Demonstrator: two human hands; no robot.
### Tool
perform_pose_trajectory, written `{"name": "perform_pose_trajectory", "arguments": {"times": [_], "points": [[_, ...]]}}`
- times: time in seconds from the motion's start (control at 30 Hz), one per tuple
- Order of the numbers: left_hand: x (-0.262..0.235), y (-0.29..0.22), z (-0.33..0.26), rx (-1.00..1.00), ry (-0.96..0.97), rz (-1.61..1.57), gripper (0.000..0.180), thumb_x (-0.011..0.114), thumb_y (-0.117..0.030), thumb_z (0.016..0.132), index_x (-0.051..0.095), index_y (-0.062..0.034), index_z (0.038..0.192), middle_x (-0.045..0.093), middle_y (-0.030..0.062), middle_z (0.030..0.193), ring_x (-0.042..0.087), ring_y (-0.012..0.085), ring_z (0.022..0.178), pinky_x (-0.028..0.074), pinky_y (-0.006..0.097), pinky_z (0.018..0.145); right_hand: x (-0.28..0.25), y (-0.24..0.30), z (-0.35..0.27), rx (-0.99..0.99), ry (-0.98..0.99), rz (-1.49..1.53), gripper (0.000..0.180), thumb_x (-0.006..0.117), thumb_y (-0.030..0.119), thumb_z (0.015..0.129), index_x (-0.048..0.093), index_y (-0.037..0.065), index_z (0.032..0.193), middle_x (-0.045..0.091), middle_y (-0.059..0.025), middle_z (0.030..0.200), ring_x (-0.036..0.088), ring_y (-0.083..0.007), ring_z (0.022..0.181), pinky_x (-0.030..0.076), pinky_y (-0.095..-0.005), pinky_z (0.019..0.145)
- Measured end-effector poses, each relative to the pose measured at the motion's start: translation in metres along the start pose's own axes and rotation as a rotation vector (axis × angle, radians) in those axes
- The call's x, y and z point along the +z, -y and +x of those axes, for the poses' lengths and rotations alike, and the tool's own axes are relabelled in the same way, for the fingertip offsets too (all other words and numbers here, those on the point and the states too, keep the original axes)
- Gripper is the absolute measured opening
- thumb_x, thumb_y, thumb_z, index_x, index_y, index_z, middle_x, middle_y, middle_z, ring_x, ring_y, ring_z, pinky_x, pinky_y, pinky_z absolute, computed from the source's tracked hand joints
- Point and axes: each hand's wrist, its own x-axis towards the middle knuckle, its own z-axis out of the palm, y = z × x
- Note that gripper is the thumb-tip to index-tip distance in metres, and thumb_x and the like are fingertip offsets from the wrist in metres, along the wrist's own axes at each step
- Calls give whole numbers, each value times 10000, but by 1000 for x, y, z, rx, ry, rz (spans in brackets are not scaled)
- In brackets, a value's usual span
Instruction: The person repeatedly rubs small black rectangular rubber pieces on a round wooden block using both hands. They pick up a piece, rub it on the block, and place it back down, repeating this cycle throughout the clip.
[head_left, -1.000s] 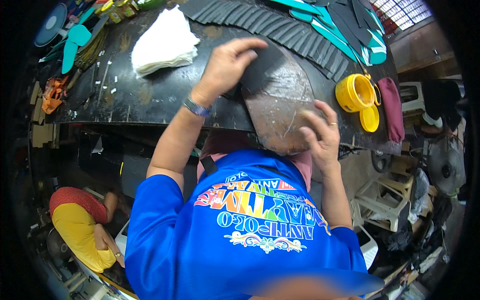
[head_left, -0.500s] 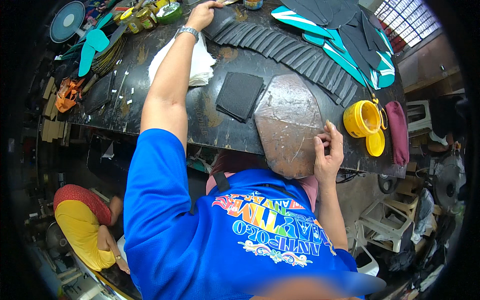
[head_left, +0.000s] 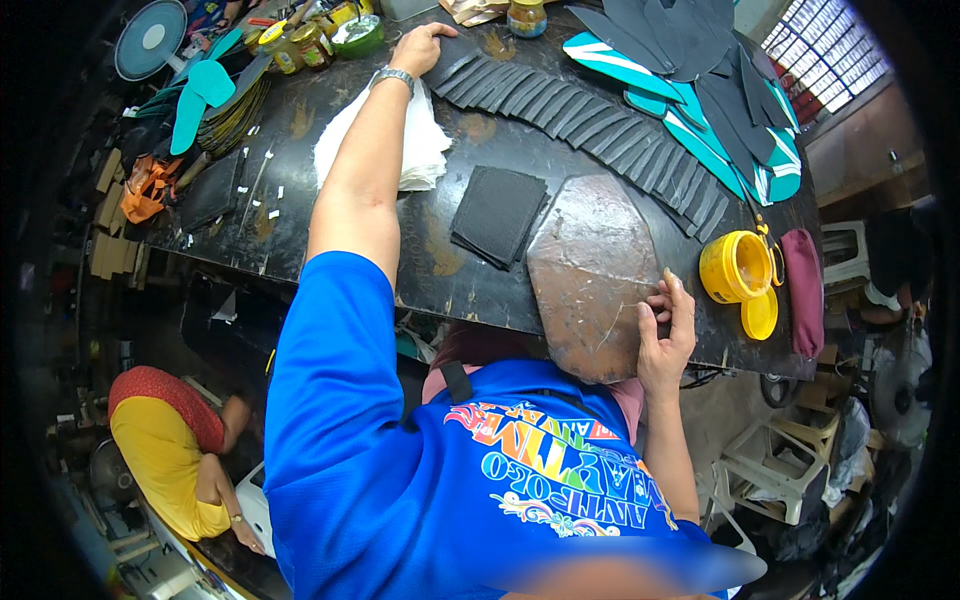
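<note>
A curving row of overlapping black strip-like pieces (head_left: 570, 118) runs across the far side of the dark table. My left hand (head_left: 418, 52), with a metal watch on the wrist, reaches to the row's far left end. Its fingers close on the edge of the end black piece (head_left: 455, 54); the thumb is hidden. Close to me lies a worn brown board (head_left: 590, 270) with cut corners. Beside its right edge, my right hand (head_left: 668, 340) has loosely bent fingers apart, with nothing visible in them. A stack of black squares (head_left: 497, 215) lies left of the board.
White sheets (head_left: 425, 150) lie under my left forearm. On the right stand an open yellow tub (head_left: 735, 267), its lid (head_left: 759, 314) and a maroon roll (head_left: 801, 290). Teal and black sole-shaped pieces (head_left: 690, 40) fill the far right. Another person (head_left: 165, 450) is at lower left.
The whole view has shifted slightly, so the table and things sit a little lower and farther right. Both hands keep about the same places over the table.
</note>
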Motion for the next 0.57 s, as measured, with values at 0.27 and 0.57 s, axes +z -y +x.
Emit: {"name": "perform_pose_trajectory", "arguments": {"times": [0.27, 0.57], "points": [[11, -13, -23, -3, -89, 372, 436, 716, -129, 871, 684, -298, 1271, 607, 67, 1296, 581, 341, 1206, 490, 498, 989, 1, 5, 1, 29, -16, -42, 603, 734, 42, 861, 555, 47, 1437, 631, -100, 1193, 611, -179, 929, 467, -291, 795], [-15, -108, -76, 176, -44, -82, 334, 764, -176, 836, 731, -103, 1160, 685, 172, 1126, 637, 323, 1125, 500, 437, 1002, 2, -3, -3, 8, -3, 0, 662, 738, 59, 875, 505, 76, 1495, 626, -97, 1208, 606, -170, 952, 468, -288, 828]]}}
